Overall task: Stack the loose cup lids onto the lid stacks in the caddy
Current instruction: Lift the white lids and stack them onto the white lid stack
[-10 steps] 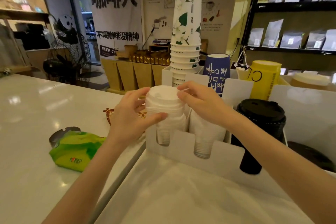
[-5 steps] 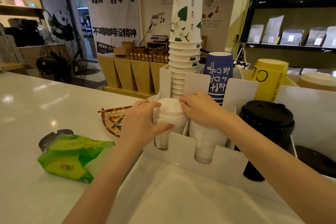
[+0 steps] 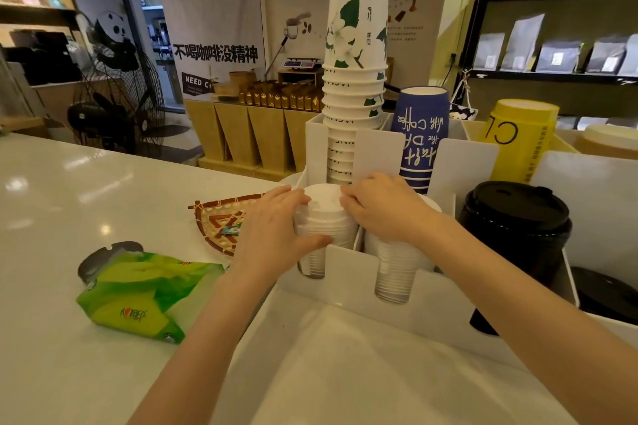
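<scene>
Both hands have come lower since a second ago, carrying the white lid stack (image 3: 324, 217) down from above the caddy's front wall into its leftmost front slot, where it now sits with its lower lids showing through the notch in the white caddy (image 3: 348, 272). Left hand (image 3: 276, 235) wraps the stack from the left, thumb curled across the front and fingers over the top edge, clasping it. Right hand (image 3: 383, 210) presses on the stack's top right rim with curled fingers, gripping the same lids from the other side. Just to the right, in the next slot, stands a second white lid stack (image 3: 397, 269), partly covered by the right wrist. Further right is a black lid stack (image 3: 518, 228) in its own compartment. Behind the hands rise a tall column of flowered paper cups (image 3: 355, 45), a blue cup stack (image 3: 423, 134) and a yellow cup stack (image 3: 518, 138). On the white counter (image 3: 69, 190) to the left lie a green tissue pack (image 3: 138, 293) and a small woven tray (image 3: 224, 221), well apart from the caddy.
</scene>
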Motion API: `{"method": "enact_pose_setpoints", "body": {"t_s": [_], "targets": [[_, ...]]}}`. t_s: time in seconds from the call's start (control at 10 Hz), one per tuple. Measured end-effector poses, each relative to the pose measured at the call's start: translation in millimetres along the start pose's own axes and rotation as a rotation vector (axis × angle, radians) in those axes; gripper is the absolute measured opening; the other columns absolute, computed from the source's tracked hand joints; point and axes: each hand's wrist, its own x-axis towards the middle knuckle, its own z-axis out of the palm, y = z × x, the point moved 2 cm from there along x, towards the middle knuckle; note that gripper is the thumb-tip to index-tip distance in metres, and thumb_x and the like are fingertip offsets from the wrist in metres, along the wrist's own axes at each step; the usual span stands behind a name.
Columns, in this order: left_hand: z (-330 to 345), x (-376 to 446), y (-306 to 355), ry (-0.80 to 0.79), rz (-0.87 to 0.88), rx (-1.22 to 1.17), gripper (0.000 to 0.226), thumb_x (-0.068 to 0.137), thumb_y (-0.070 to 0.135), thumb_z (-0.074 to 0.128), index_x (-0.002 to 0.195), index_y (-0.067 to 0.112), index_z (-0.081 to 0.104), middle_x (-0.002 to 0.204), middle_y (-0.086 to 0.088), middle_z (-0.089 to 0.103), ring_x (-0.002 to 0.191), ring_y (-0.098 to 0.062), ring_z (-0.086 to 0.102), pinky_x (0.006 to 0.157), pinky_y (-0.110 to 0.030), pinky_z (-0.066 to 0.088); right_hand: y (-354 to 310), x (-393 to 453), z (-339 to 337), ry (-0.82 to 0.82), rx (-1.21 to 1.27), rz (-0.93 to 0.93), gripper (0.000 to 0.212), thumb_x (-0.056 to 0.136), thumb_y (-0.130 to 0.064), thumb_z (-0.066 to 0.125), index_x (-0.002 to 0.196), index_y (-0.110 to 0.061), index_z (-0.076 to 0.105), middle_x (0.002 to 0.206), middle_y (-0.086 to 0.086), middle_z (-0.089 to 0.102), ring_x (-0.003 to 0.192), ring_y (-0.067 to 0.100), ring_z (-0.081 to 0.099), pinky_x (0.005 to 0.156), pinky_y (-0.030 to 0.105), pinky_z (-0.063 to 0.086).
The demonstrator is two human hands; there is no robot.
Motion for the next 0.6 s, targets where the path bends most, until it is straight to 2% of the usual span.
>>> {"method": "enact_pose_setpoints", "body": {"t_s": [0.2,0.4,0.5,0.6], "targets": [[-5.0,-1.9,3.5,-0.07,-0.034,0.005,0.067,0.067,0.046,0.069,0.125,0.023,0.045,0.139,0.0,0.046,0.131,-0.017,0.032,0.107,-0.04,0.028,-6.4,-4.9,0.5,0.051,-0.19,-0.009,0.039,0.094,-0.031,0.025,0.098,-0.009,0.057,0.101,0.014,0.064,0.097,0.029,0.051,0.087,0.044,0.036],[-6.8,0.0,6.3,-0.177,-0.033,0.042,0.075,0.065,0.035,0.073,0.129,0.022,0.036,0.137,-0.001,0.045,0.127,-0.02,0.036,0.106,-0.041,0.032,-4.5,-12.0,1.7,0.148,-0.214,-0.03,0.039,0.094,-0.034,0.03,0.109,-0.016,0.06,0.116,0.006,0.06,0.11,0.024,0.046,0.095,0.041,0.032],[-3.0,0.7,3.6,-0.25,-0.042,0.017,0.079,0.067,0.033,0.073,0.132,0.021,0.03,0.14,-0.001,0.039,0.128,-0.02,0.034,0.107,-0.04,0.032,-8.8,-34.4,-6.8,0.259,-0.065,-0.061,0.034,0.092,-0.031,0.038,0.121,-0.019,0.052,0.129,0.002,0.054,0.122,0.021,0.04,0.104,0.037,0.025],[-4.9,0.6,9.5,-0.226,-0.031,-0.04,0.077,0.072,0.029,0.069,0.135,0.017,0.026,0.146,-0.004,0.032,0.133,-0.022,0.027,0.109,-0.043,0.027,-9.0,-72.9,-23.2,0.379,0.18,-0.044,0.04,0.091,-0.03,0.044,0.13,-0.023,0.041,0.135,-0.001,0.049,0.127,0.015,0.037,0.106,0.031,0.025]]}}
